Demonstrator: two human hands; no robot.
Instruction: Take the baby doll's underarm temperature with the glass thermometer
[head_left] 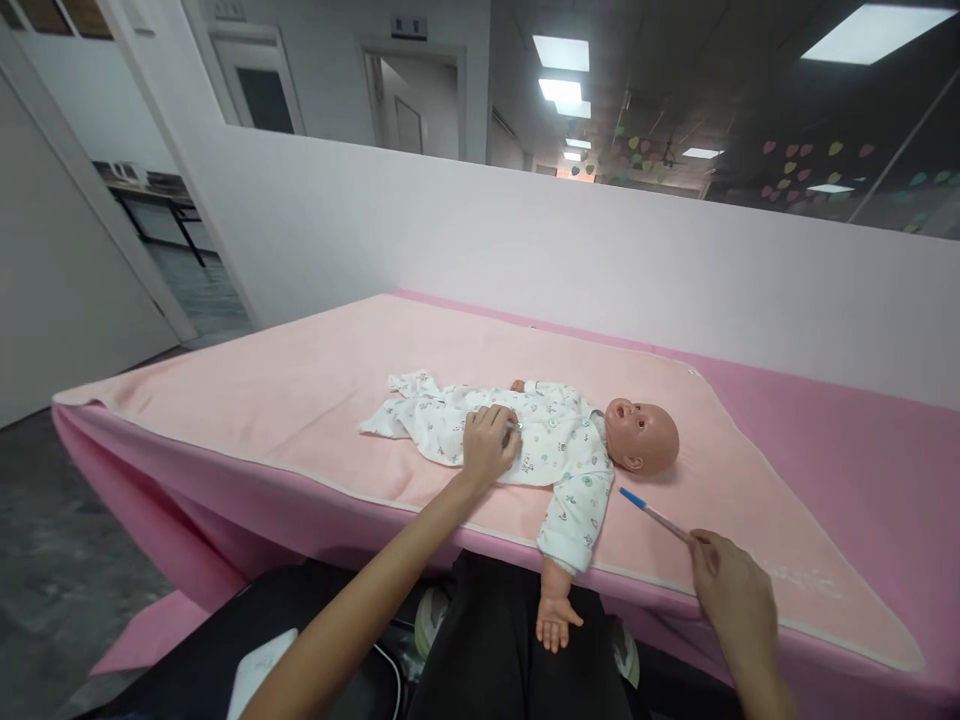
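Observation:
A baby doll (641,437) in a white printed outfit lies on its back, head to the right. One of its arms hangs over the table's near edge. My left hand (491,443) rests on the doll's belly, fingers curled around a small, shiny, clear-looking piece (514,427) whose kind I cannot make out. To the right of the doll's shoulder, my right hand (731,580) pinches one end of a thin, pen-like stick with a blue tip (634,498). The stick points up and left, close to the doll's head but apart from it.
A light pink blanket (300,370) covers the table over a darker pink cloth (862,430). Behind rises a white half-wall (525,240) with glass above. My legs (487,650) are under the near edge. A white object (259,665) lies at lower left, partly behind my forearm.

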